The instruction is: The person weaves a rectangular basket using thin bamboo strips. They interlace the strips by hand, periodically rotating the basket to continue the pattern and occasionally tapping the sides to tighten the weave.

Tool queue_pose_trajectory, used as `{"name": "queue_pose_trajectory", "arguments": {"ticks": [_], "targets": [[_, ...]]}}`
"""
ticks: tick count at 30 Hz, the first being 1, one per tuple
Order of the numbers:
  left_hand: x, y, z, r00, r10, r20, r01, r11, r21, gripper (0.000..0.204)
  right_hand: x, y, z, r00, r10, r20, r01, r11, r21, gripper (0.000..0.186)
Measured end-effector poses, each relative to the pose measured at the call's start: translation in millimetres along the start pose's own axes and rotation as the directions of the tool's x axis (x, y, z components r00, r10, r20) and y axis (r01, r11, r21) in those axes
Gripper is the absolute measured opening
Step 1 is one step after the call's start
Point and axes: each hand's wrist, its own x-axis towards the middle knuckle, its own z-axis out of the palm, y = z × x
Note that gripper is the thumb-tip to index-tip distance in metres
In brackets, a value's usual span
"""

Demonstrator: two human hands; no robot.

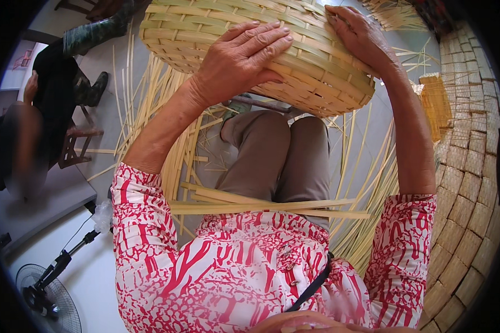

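Note:
A large woven bamboo basket (311,66) is above and beyond my knees, its pale green and yellow strips crossing in a tight weave. My left hand (244,61) lies against the basket's near side, fingers stretched out flat and the thumb apart below them. At the basket's far right, my right hand (364,40) curls its bent fingers over the edge; the fingertips are partly hidden. Several loose flat bamboo strips (250,207) lie across my lap.
Long bamboo strips (175,122) spread over the grey floor on both sides of my legs. Stacked woven pieces (464,183) line the right. A person (44,105) sits at the left near a wooden stool (78,145). A black fan (44,294) stands at the lower left.

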Motion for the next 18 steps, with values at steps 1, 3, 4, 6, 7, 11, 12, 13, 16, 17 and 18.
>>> {"name": "queue_pose_trajectory", "arguments": {"ticks": [1,3,4,6,7,11,12,13,16,17,18], "targets": [[-3,-1,-1,1.0,0.001,0.007,-0.001,1.0,0.013,0.069,0,-21,-9,0.999,0.036,0.002,-0.036,0.999,0.027,0.032],[-2,-2,2,1.0,0.017,-0.011,-0.017,1.0,0.015,0.065,-2,-32,-18,0.999,0.046,-0.021,-0.046,0.999,0.013,0.03],[-1,-3,4,0.999,0.025,-0.022,-0.024,1.0,0.014,0.063,-3,-29,-16,0.999,0.012,-0.045,-0.013,1.0,-0.011,0.031],[-2,-4,5,0.999,0.032,-0.041,-0.031,0.999,0.022,0.061,-4,-29,-15,0.999,-0.005,-0.05,0.005,1.0,-0.009,0.031],[-3,-5,7,0.998,0.033,-0.055,-0.032,0.999,0.027,0.06,-2,-32,-16,0.999,0.014,-0.03,-0.013,1.0,0.01,0.031],[-1,-9,16,0.995,0.056,-0.084,-0.053,0.998,0.036,0.058,-2,-23,-9,0.999,0.01,-0.044,-0.011,1.0,-0.02,0.031],[-1,-11,18,0.995,0.054,-0.083,-0.051,0.998,0.041,0.058,-2,-19,-6,0.999,0.006,-0.05,-0.007,1.0,-0.017,0.031],[-1,-13,19,0.995,0.054,-0.082,-0.05,0.998,0.045,0.059,-1,-16,-3,0.998,0.003,-0.055,-0.004,1.0,-0.015,0.032],[-1,-13,15,0.999,0.017,-0.044,-0.014,0.998,0.062,0.06,5,-10,0,0.998,0.002,-0.058,-0.002,1.0,0.004,0.032],[0,-11,15,1.0,0.0,-0.027,0.001,0.998,0.065,0.061,4,-7,2,0.998,0.006,-0.056,-0.006,1.0,0.011,0.033],[0,-7,14,1.0,-0.016,-0.013,0.017,0.998,0.061,0.066,4,-4,4,0.998,-0.001,-0.06,0.002,1.0,0.019,0.033]]}}
